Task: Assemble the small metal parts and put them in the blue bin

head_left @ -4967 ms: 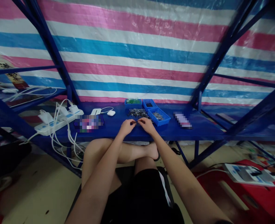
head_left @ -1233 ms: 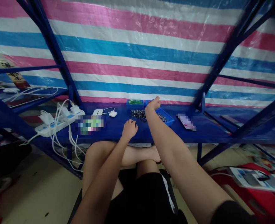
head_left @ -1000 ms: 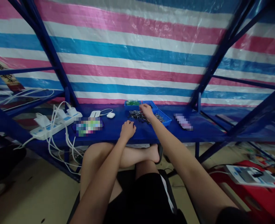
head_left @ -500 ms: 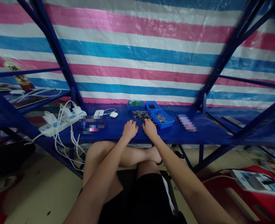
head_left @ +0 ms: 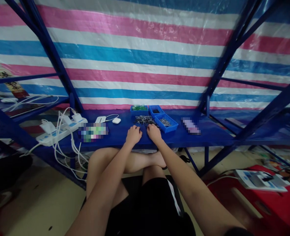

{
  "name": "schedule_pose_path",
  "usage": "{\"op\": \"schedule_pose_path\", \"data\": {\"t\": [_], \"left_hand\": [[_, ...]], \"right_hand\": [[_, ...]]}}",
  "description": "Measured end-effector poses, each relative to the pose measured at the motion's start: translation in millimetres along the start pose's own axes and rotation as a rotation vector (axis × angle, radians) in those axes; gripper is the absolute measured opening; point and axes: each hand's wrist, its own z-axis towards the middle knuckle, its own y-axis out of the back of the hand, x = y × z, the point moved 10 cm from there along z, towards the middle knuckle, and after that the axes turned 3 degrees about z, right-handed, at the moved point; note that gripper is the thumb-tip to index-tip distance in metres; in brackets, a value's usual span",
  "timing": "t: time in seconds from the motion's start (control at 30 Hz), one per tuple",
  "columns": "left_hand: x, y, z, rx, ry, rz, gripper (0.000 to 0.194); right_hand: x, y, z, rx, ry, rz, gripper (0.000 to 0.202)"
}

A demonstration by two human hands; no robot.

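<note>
On the blue table (head_left: 117, 137), a loose pile of small black and silver parts (head_left: 143, 120) lies just beyond my hands. My left hand (head_left: 134, 134) rests at the near left side of the pile, fingers curled. My right hand (head_left: 154, 132) is at the pile's near right edge, also with curled fingers. Whatever either hand may hold is too small or hidden to make out. Behind and right of the pile stand a blue tray of silver parts (head_left: 166, 123), a smaller blue tray of dark parts (head_left: 156, 109) and a blue tray with green pieces (head_left: 139, 108).
A white power strip (head_left: 61, 131) with plugs and cables lies at the left. Near it are a blurred-out device (head_left: 93, 132), a white adapter (head_left: 102, 120) and a small white case (head_left: 116, 120). Another blurred-out item (head_left: 191, 126) lies right of the trays. Blue metal posts frame both sides.
The whole view has shifted slightly, so the table things appear further left. Both hands stay beside the pile with little change in pose. The left device's blurred surface looks brighter.
</note>
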Motion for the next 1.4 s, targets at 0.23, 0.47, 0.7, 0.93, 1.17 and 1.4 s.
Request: {"op": "schedule_pose_path", "data": {"t": [0.23, 0.47, 0.7, 0.93, 1.17, 1.4], "left_hand": [[1.3, 0.5, 0.9, -0.002, 0.016, 0.008, 0.033], [0.9, -0.8, 1.0, -0.006, -0.004, 0.007, 0.033], [2.4, -1.1, 0.5, -0.004, 0.001, 0.008, 0.032], [-1.5, 3.0, 0.0, -0.042, -0.073, -0.062, 0.029], [-1.5, 0.1, 2.5, -0.055, -0.125, -0.137, 0.026], [1.6, -4.0, 5.7, -0.068, -0.136, -0.159, 0.024]], "right_hand": [[-0.7, 0.0, -0.5, -0.003, -0.003, -0.015, 0.026], [-2.8, 0.4, -0.7, -0.039, -0.018, 0.012, 0.022], [-2.4, 4.7, -3.6, -0.076, -0.029, -0.017, 0.021], [2.7, 5.9, -4.5, -0.086, 0.029, -0.003, 0.019], [30.3, 4.8, -6.6, -0.045, 0.336, 0.185, 0.017], [31.9, -3.1, -4.0, 0.02, 0.429, 0.344, 0.022]]}}
